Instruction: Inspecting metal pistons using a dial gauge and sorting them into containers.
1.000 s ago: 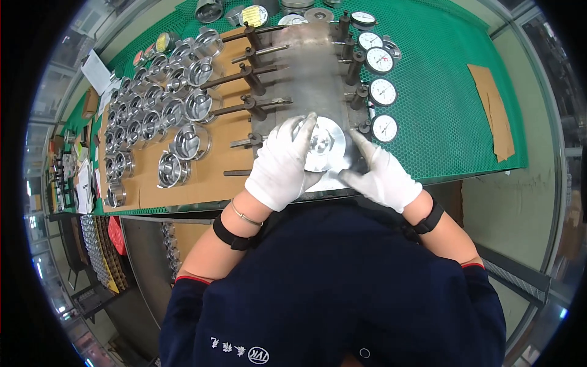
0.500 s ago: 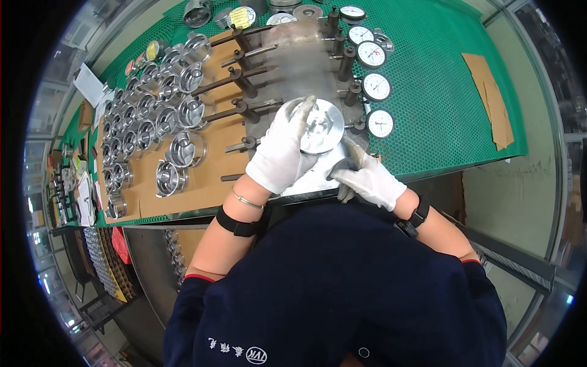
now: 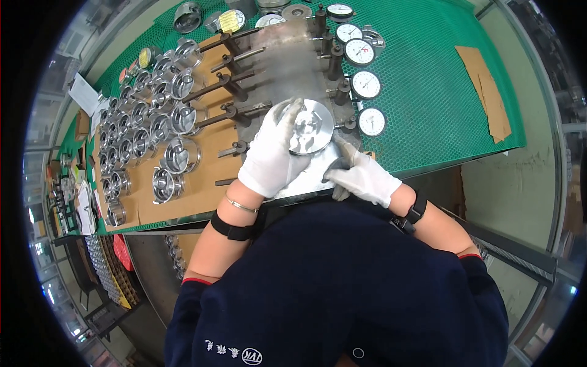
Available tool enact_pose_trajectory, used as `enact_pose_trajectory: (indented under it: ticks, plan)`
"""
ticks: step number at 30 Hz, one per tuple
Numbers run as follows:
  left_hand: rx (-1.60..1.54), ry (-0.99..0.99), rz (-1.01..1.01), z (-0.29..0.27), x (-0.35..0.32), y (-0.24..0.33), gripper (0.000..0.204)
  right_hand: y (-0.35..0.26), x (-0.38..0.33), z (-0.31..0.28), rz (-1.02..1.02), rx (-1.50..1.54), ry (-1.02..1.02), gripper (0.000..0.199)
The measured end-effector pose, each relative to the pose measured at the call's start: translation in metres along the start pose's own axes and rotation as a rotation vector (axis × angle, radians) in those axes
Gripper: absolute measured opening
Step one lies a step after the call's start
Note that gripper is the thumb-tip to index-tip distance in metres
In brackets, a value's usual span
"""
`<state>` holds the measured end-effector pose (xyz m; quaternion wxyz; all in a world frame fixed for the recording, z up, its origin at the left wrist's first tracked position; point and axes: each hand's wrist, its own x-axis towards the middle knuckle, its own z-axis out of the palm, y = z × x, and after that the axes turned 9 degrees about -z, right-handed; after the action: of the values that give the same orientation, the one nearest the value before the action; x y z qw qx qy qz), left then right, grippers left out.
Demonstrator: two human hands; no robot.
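While the round machined metal part (image 3: 310, 127) sat on the steel gauging plate (image 3: 293, 67) beside the dial gauges (image 3: 365, 84), the gloved left hand (image 3: 274, 154) gripped its rim; the right hand (image 3: 361, 174) rested curled, holding nothing. Seemingly mid-measurement, the part next needed steady seating against the gauge tips.

Lying on metal plate (image 3: 306, 177): round metal part (image 3: 310, 127), between left hand (image 3: 272, 156) and right hand (image 3: 361, 177). Standing right: dial gauges (image 3: 365, 84). Sitting left: metal cups (image 3: 153, 122).

Green mesh-patterned mat (image 3: 428, 79), white-gloved left hand (image 3: 274, 156), shiny silver round part (image 3: 310, 127), white-faced dial gauges (image 3: 365, 84), brown cardboard sheet (image 3: 202, 177)
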<state>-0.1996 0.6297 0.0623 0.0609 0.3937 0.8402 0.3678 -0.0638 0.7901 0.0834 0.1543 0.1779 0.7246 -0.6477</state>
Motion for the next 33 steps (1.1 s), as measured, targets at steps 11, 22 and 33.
enact_pose_trajectory:
  ticks: [11, 22, 33]
  plan:
    - [0.081, 0.292, -0.163, -0.071, -0.022, -0.016, 0.062, 0.007, 0.006, -0.109, -0.572, 0.176, 0.730, 0.038]
    - [0.803, 0.167, -1.087, -0.121, -0.109, -0.138, 0.068, 0.121, 0.189, -0.325, 0.189, 0.365, 0.698, 0.024]
    - [1.036, 0.152, -1.145, -0.107, -0.120, -0.109, 0.045, 0.089, 0.136, -0.280, -0.193, 0.348, 0.688, 0.041]
